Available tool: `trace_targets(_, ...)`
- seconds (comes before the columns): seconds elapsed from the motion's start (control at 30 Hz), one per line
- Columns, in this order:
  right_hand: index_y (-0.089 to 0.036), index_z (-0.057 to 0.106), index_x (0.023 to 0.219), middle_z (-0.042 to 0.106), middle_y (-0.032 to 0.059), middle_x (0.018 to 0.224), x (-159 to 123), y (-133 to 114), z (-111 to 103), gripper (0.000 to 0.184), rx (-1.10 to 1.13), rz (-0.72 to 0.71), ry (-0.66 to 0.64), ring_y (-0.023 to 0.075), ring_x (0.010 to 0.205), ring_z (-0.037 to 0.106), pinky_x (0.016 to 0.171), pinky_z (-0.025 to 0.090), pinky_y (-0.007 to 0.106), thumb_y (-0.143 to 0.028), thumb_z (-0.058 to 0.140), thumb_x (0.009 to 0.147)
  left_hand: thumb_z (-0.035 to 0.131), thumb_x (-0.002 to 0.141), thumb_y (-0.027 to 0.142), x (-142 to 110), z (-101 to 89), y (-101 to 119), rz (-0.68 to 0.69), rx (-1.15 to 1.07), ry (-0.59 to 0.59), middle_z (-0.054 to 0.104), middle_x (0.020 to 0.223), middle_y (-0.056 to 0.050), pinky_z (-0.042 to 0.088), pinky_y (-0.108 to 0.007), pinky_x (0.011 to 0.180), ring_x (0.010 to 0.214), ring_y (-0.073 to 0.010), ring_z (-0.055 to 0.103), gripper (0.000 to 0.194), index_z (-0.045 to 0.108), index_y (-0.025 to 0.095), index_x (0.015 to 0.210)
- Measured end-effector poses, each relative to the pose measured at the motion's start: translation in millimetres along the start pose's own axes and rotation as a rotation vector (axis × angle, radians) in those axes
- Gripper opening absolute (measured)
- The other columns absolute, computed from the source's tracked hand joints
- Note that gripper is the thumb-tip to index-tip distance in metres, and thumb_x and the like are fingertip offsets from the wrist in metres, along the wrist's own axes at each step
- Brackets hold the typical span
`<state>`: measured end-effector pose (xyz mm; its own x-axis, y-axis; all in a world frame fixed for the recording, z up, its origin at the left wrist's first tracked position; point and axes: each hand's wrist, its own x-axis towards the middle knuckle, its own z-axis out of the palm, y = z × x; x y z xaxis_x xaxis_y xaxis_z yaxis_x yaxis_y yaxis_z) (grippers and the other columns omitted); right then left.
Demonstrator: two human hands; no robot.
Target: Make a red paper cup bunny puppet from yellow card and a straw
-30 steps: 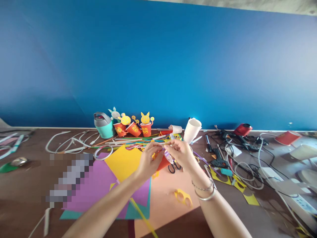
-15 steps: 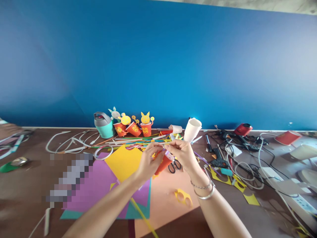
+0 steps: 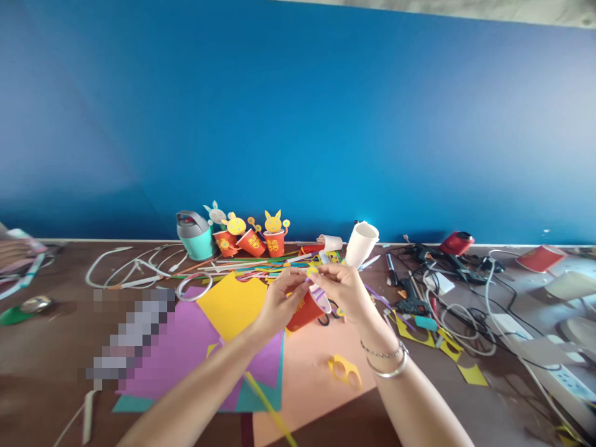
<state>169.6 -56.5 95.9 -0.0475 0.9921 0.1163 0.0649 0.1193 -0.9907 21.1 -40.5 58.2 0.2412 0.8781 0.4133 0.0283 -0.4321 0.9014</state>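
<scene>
My hands meet above the peach paper [image 3: 316, 372], both with closed fingertips. My left hand [image 3: 286, 295] pinches at a purple strip [image 3: 317, 292] by the mouth of a red paper cup [image 3: 302, 313] with gold lettering. The cup tilts below the fingers, its white inside facing right. Between the fingertips shows a small yellow paper disc [image 3: 311, 271], pinched by my right hand [image 3: 342, 288]. How the strip joins the disc or cup is hidden by my fingers. Black-handled scissors [image 3: 325, 320] lie partly behind the cup.
Along the wall stand red cups with rabbit figures [image 3: 274, 242], a teal container [image 3: 196, 241] and a white cup [image 3: 362, 243]. Glue guns [image 3: 412, 298] and tangled cables lie right. Purple paper [image 3: 172, 347] and yellow paper [image 3: 237, 304] lie left. At far left another person's hand [image 3: 13, 251] shows.
The red cup has shifted slightly left and tilted, showing more of its inside. The yellow disc has come into view between my fingertips. At far left, the other person's hand has moved.
</scene>
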Motion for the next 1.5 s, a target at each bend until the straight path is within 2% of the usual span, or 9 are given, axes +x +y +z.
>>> trace_targets(0.33, -0.013, 0.07, 0.068, 0.06, 0.0017, 0.057, -2.7, -1.8, -2.0, 0.028, 0.005, -0.026, 0.004, 0.0086, 0.048, 0.046, 0.042, 0.034, 0.021, -0.041, 0.069, 0.07, 0.055, 0.086, 0.038, -0.6, -3.5, 1.9, -0.005, -0.018, -0.092, 0.059, 0.097, -0.008, 0.043, -0.032, 0.084, 0.092, -0.0195, 0.056, 0.024, 0.068, 0.018, 0.082)
trace_targets(0.53, -0.01, 0.059, 0.12, 0.046, -0.0065, 0.046, -11.0, -9.7, 0.5, 0.051, -0.175, -0.037, 0.046, 0.0059, 0.039, 0.031, 0.037, 0.023, 0.02, -0.043, 0.06, 0.08, 0.061, 0.081, 0.041, 1.6, -1.6, 1.5, -0.067, -0.115, 0.019, 0.061, 0.091, -0.007, 0.045, -0.028, 0.076, 0.088, -0.0189, 0.057, 0.024, 0.068, 0.018, 0.078)
trace_targets(0.6, -0.012, 0.056, 0.123, 0.04, -0.0087, 0.044, -16.1, -14.2, -2.4, 0.052, -0.187, -0.062, 0.034, 0.0059, 0.037, 0.029, 0.037, 0.022, 0.02, -0.045, 0.056, 0.083, 0.065, 0.078, 0.041, 3.7, -1.9, 1.1, -0.143, -0.169, 0.104, 0.062, 0.084, -0.005, 0.045, -0.027, 0.071, 0.082, -0.0173, 0.058, 0.024, 0.068, 0.018, 0.076)
trace_targets(0.73, -0.015, 0.067, 0.084, 0.051, -0.0034, 0.049, -22.8, -14.9, -13.4, 0.038, -0.297, -0.026, -0.322, 0.006, 0.038, 0.037, 0.038, 0.027, 0.02, -0.05, 0.051, 0.085, 0.073, 0.068, 0.041, 10.2, -4.8, -2.9, -0.34, -0.48, 0.318, 0.067, 0.08, -0.003, 0.045, -0.024, 0.061, 0.068, -0.0133, 0.059, 0.026, 0.068, 0.018, 0.08)
trace_targets(0.83, -0.016, 0.059, 0.051, 0.052, -0.0002, 0.042, -19.0, -1.7, -15.2, 0.048, -0.607, 0.056, -0.643, 0.0061, 0.036, 0.041, 0.04, 0.029, 0.02, -0.051, 0.054, 0.083, 0.08, 0.059, 0.036, 15.4, -8.1, -8.5, -0.412, -0.689, 0.46, 0.07, 0.088, -0.002, 0.044, -0.022, 0.055, 0.064, -0.0115, 0.06, 0.03, 0.066, 0.018, 0.079)
trace_targets(0.97, -0.016, 0.048, 0.04, 0.046, -0.0016, 0.035, -3.2, 23.8, -0.9, 0.052, -0.754, 0.213, -0.642, 0.0057, 0.032, 0.037, 0.038, 0.028, 0.021, -0.05, 0.058, 0.079, 0.079, 0.061, 0.032, 19.8, -12.4, -17.2, -0.355, -0.782, 0.55, 0.07, 0.085, 0.001, 0.046, -0.021, 0.059, 0.07, -0.0113, 0.063, 0.026, 0.064, 0.021, 0.079)
trace_targets(1.1, -0.016, 0.05, 0.052, 0.043, -0.005, 0.042, 11.3, 41.2, 10.4, 0.038, -0.532, 0.215, -0.542, 0.0045, 0.035, 0.035, 0.037, 0.026, 0.019, -0.04, 0.056, 0.081, 0.074, 0.068, 0.037, 21.4, -14.8, -20.3, -0.309, -0.772, 0.475, 0.068, 0.082, 0.004, 0.045, -0.021, 0.058, 0.068, -0.0101, 0.063, 0.028, 0.062, 0.023, 0.09)
trace_targets(1.3, -0.015, 0.056, 0.063, 0.047, -0.0049, 0.048, 17.1, 53.8, 9.5, 0.028, -0.47, 0.249, -0.545, 0.0042, 0.034, 0.036, 0.036, 0.027, 0.019, -0.036, 0.053, 0.082, 0.08, 0.062, 0.035, 18.4, -12.1, -17.0, -0.463, -0.704, 0.109, 0.068, 0.076, -0.005, 0.048, -0.028, 0.061, 0.064, -0.0152, 0.062, 0.042, 0.062, 0.013, 0.092)
trace_targets(1.5, -0.015, 0.053, 0.056, 0.048, -0.0033, 0.045, 19.3, 57.0, 6.0, 0.034, -0.592, 0.301, -0.606, 0.0051, 0.034, 0.037, 0.035, 0.027, 0.019, -0.04, 0.057, 0.079, 0.081, 0.058, 0.033, 18.2, -13.3, -16.3, -0.458, -0.659, 0.194, 0.068, 0.08, -0.006, 0.047, -0.029, 0.063, 0.068, -0.0173, 0.063, 0.042, 0.063, 0.013, 0.09)
